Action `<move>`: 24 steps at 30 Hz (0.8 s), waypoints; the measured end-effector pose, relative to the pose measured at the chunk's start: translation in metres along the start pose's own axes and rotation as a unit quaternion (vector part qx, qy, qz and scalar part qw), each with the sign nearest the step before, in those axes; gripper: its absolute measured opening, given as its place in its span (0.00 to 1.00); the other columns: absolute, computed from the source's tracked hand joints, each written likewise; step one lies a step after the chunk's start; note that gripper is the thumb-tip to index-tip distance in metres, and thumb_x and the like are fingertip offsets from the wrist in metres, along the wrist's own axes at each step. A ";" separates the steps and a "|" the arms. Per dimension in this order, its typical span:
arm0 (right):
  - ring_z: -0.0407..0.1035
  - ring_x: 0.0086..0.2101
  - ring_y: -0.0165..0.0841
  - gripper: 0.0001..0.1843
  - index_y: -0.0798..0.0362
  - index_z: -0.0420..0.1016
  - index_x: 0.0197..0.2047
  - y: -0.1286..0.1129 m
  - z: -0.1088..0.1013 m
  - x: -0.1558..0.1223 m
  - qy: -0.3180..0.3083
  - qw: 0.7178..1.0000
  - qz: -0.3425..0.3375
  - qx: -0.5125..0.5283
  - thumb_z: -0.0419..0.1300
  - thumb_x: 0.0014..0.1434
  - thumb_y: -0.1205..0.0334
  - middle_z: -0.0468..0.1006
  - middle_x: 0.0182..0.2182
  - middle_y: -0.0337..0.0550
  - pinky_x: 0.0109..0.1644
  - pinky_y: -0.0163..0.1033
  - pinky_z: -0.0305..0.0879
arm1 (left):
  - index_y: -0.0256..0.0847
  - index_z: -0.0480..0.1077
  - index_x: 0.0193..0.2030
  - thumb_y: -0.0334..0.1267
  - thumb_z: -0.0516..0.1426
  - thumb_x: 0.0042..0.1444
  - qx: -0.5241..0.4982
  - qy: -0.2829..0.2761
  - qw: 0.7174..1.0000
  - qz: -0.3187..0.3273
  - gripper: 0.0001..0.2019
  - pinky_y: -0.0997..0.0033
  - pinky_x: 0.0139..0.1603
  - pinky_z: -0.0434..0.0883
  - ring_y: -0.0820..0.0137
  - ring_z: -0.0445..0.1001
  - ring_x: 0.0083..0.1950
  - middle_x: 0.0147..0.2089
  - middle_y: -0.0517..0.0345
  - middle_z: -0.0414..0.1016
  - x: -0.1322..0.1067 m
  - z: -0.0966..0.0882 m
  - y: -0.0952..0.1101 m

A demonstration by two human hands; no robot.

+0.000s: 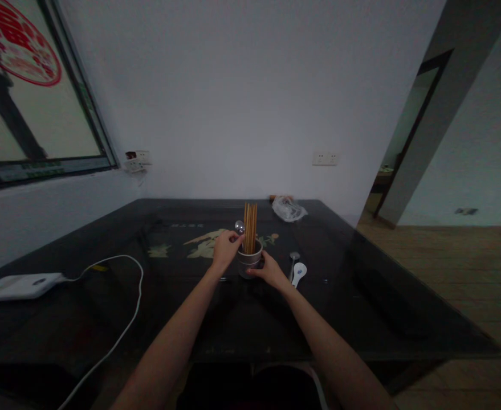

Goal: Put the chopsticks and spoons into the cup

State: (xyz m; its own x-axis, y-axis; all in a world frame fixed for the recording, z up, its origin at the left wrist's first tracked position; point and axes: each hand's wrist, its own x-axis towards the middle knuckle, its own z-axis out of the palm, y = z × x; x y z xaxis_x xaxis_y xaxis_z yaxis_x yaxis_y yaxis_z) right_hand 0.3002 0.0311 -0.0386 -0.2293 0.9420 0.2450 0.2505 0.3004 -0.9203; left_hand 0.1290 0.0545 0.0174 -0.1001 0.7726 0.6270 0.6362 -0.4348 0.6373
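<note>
A metal cup (249,265) stands upright on the dark table, holding a bundle of wooden chopsticks (250,228). My right hand (271,270) is wrapped round the cup's right side. At the cup's left rim, my left hand (227,248) pinches a metal spoon (239,226), its shiny bowl up and beside the chopsticks. The lower end of this spoon is hidden by my fingers and the rim. To the right of my right hand lie a second metal spoon (293,257) and a white spoon with a blue mark (300,270).
A crumpled clear plastic bag (289,209) lies at the table's back right. On the left, a white device (19,286) has a white cable (140,285) that curves over the front edge. The dark table (331,319) meets the wall at the back.
</note>
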 end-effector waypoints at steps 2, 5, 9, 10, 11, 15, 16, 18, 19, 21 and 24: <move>0.69 0.48 0.43 0.39 0.57 0.65 0.53 0.000 0.000 0.000 0.000 1.000 -0.008 -0.007 0.72 0.37 0.60 0.74 0.49 0.52 0.53 0.49 0.65 | 0.40 0.70 0.22 0.45 0.58 0.52 0.008 -0.001 1.000 0.000 0.13 0.73 0.28 0.56 0.72 0.62 0.26 0.22 0.62 0.63 0.000 -0.001 0.000; 0.70 0.48 0.43 0.39 0.56 0.66 0.53 0.002 -0.001 0.000 0.001 1.000 -0.007 -0.005 0.72 0.37 0.60 0.74 0.49 0.51 0.53 0.49 0.65 | 0.40 0.69 0.22 0.45 0.57 0.52 0.021 0.000 1.000 0.003 0.13 0.73 0.29 0.55 0.71 0.62 0.27 0.22 0.62 0.62 0.000 -0.003 0.002; 0.70 0.47 0.43 0.40 0.54 0.66 0.53 0.004 -0.001 0.001 0.005 1.000 0.001 -0.004 0.73 0.35 0.59 0.75 0.48 0.50 0.52 0.49 0.65 | 0.40 0.68 0.23 0.44 0.57 0.53 0.040 -0.002 0.999 0.011 0.12 0.73 0.28 0.54 0.71 0.61 0.27 0.23 0.62 0.62 -0.001 -0.005 0.005; 0.70 0.47 0.43 0.40 0.55 0.66 0.53 0.004 -0.001 0.001 0.006 1.000 0.001 -0.006 0.73 0.35 0.59 0.75 0.48 0.50 0.52 0.49 0.65 | 0.40 0.67 0.24 0.44 0.56 0.53 0.042 -0.005 0.999 0.011 0.12 0.73 0.28 0.54 0.71 0.61 0.27 0.23 0.62 0.62 -0.001 -0.006 0.006; 0.70 0.47 0.43 0.39 0.55 0.66 0.52 0.004 -0.001 0.001 0.007 1.000 0.000 -0.009 0.73 0.36 0.59 0.75 0.48 0.50 0.52 0.49 0.65 | 0.40 0.67 0.24 0.44 0.56 0.53 0.043 -0.007 0.999 0.009 0.12 0.73 0.28 0.54 0.71 0.62 0.27 0.23 0.62 0.62 -0.001 -0.006 0.006; 0.70 0.47 0.44 0.38 0.55 0.67 0.52 0.002 -0.001 0.000 0.009 1.000 -0.002 -0.019 0.73 0.36 0.59 0.75 0.47 0.50 0.52 0.50 0.65 | 0.40 0.66 0.26 0.43 0.56 0.53 0.040 -0.002 0.999 -0.019 0.10 0.74 0.27 0.53 0.72 0.62 0.26 0.22 0.63 0.62 -0.002 -0.007 0.008; 0.70 0.47 0.44 0.39 0.55 0.67 0.52 0.002 -0.001 0.000 0.008 1.000 -0.004 -0.018 0.73 0.36 0.59 0.75 0.48 0.50 0.52 0.50 0.65 | 0.40 0.66 0.27 0.44 0.56 0.53 0.034 0.001 0.999 -0.026 0.10 0.74 0.27 0.53 0.72 0.62 0.26 0.22 0.64 0.62 -0.002 -0.007 0.008; 0.70 0.47 0.43 0.38 0.54 0.67 0.52 0.001 -0.002 -0.001 0.006 1.000 -0.008 -0.011 0.73 0.36 0.59 0.75 0.48 0.49 0.53 0.50 0.65 | 0.41 0.66 0.30 0.45 0.56 0.53 0.016 0.006 0.999 -0.041 0.10 0.74 0.26 0.53 0.72 0.62 0.25 0.22 0.65 0.61 -0.002 -0.007 0.008; 0.70 0.47 0.43 0.38 0.54 0.67 0.52 0.001 -0.002 -0.001 0.004 1.000 -0.009 -0.009 0.73 0.36 0.59 0.75 0.48 0.49 0.53 0.50 0.64 | 0.41 0.66 0.31 0.45 0.56 0.53 0.004 0.010 0.999 -0.048 0.10 0.74 0.26 0.53 0.73 0.62 0.25 0.22 0.65 0.61 -0.002 -0.008 0.008; 0.70 0.48 0.43 0.37 0.54 0.67 0.51 0.000 -0.002 -0.002 0.002 1.000 -0.009 -0.008 0.72 0.37 0.60 0.75 0.48 0.49 0.53 0.49 0.64 | 0.41 0.66 0.32 0.47 0.56 0.53 -0.025 0.026 0.997 -0.062 0.11 0.74 0.26 0.54 0.73 0.61 0.24 0.22 0.66 0.61 -0.001 -0.008 0.007; 0.69 0.48 0.43 0.37 0.54 0.67 0.51 -0.003 -0.002 -0.003 -0.002 1.000 -0.004 -0.012 0.72 0.37 0.60 0.75 0.48 0.49 0.53 0.50 0.64 | 0.41 0.65 0.31 0.48 0.56 0.53 -0.082 0.049 0.993 -0.073 0.12 0.74 0.27 0.56 0.72 0.62 0.25 0.23 0.65 0.62 0.001 -0.008 0.006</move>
State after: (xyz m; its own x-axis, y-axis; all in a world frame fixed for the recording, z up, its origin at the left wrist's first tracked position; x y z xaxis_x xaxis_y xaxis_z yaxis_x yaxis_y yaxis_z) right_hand 0.3022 0.0277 -0.0363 -0.2350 0.9391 0.2507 0.2716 0.3111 -0.9107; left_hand 0.1264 0.0492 0.0254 -0.2606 0.7878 0.5581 0.4768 -0.3976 0.7840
